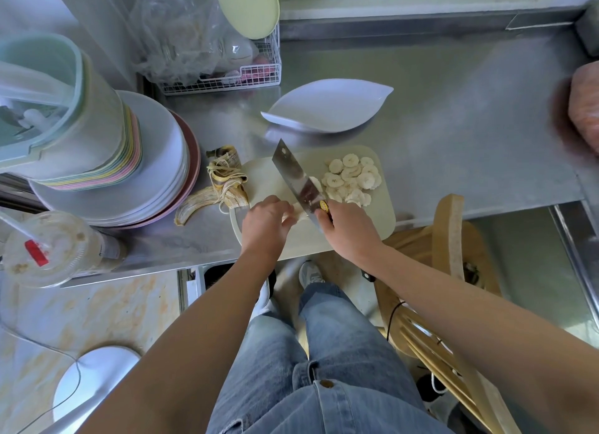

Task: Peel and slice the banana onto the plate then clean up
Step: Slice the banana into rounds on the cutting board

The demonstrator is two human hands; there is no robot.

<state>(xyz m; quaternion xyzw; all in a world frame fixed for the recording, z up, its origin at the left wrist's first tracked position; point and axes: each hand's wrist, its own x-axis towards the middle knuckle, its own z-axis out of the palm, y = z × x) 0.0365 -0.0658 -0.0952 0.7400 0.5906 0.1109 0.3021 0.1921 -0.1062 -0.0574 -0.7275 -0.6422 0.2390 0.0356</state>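
— You're working at the table [453, 125], with the cutting board [384, 213] sitting at its near edge and the white plate [327, 107] waiting just behind it, no slices on it yet.

— Your right hand [350, 231] is gripping the knife [296, 177] by its handle, with the blade tilting down over the board. It's looking broad and stiff, so be letting its weight do the cutting.

— The peel [220, 187] is lying limp on the table, just left of the board. The slices [353, 177] are piling up on the board's right side. They're probably soft and sticky, so lifting them on the flat blade is looking safer than pinching.

— Your left hand [264, 223] is curling its fingers round the short banana stub [299, 213], right beside the blade. I'd judge it's getting slippery, so be holding the end away from the knife, fingertips tucking back.
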